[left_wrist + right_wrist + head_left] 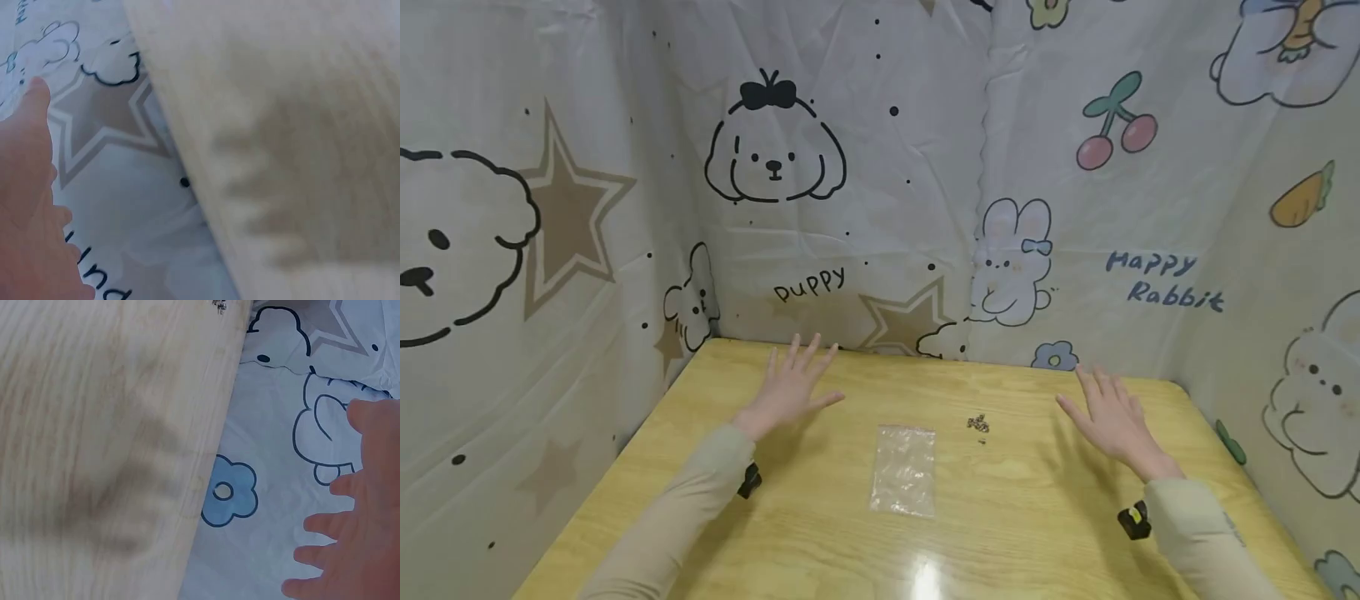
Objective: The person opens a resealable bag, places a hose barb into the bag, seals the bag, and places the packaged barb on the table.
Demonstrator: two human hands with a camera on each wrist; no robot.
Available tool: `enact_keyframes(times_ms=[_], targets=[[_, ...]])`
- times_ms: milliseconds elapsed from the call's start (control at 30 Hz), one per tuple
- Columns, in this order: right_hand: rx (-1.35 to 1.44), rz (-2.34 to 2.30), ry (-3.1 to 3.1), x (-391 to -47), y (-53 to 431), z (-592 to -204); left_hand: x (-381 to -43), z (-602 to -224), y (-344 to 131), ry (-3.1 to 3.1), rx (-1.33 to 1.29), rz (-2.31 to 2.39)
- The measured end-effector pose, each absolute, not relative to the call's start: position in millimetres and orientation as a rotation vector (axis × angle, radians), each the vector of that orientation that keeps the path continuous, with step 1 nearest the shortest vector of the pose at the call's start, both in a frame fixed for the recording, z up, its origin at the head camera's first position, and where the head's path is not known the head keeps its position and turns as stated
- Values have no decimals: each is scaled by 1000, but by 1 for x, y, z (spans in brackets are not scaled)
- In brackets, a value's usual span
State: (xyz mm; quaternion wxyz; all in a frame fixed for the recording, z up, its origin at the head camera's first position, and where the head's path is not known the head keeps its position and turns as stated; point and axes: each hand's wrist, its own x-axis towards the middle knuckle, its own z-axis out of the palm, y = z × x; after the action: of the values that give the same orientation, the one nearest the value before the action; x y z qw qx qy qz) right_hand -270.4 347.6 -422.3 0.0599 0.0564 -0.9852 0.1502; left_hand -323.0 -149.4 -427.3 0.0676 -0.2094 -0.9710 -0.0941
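My left hand (787, 392) hovers over the table's left part, fingers straight and spread, holding nothing. On the right, my right hand (1112, 417) is held the same way, raised above the wood with its fingers apart. Between them a clear plastic bag (903, 472) lies flat on the table. A small pile of tiny dark metallic pieces (977, 423) sits to the right of the bag, with one loose bit just in front; their kind is too small to tell. The wrist views show the left hand (28, 187) and right hand (362, 512), both touching nothing.
The light wooden table (820, 550) meets a printed cloth (895, 183) hanging along its back and sides. Dark wrist devices (750, 481) sit under both sleeves. A bright light reflection shows near the front of the table.
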Motion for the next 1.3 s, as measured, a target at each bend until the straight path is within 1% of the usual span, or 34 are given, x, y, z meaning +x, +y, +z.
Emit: enact_keyframes(times_ms=[233, 567, 700, 867, 1300], targets=[[267, 640, -2941, -271, 348, -427, -315, -445, -143, -2909, -746, -278], [257, 1013, -2925, -269, 342, -428, -298, -462, -129, -2893, -919, -233], [266, 1135, -2925, -270, 338, -431, -289, -465, -122, -2911, -1032, -202], [300, 1235, -2941, -273, 333, -434, -279, -468, -113, -2917, -1174, -167], [397, 1360, -3002, -283, 311, -438, -261, -480, -98, -2904, -1348, -94]])
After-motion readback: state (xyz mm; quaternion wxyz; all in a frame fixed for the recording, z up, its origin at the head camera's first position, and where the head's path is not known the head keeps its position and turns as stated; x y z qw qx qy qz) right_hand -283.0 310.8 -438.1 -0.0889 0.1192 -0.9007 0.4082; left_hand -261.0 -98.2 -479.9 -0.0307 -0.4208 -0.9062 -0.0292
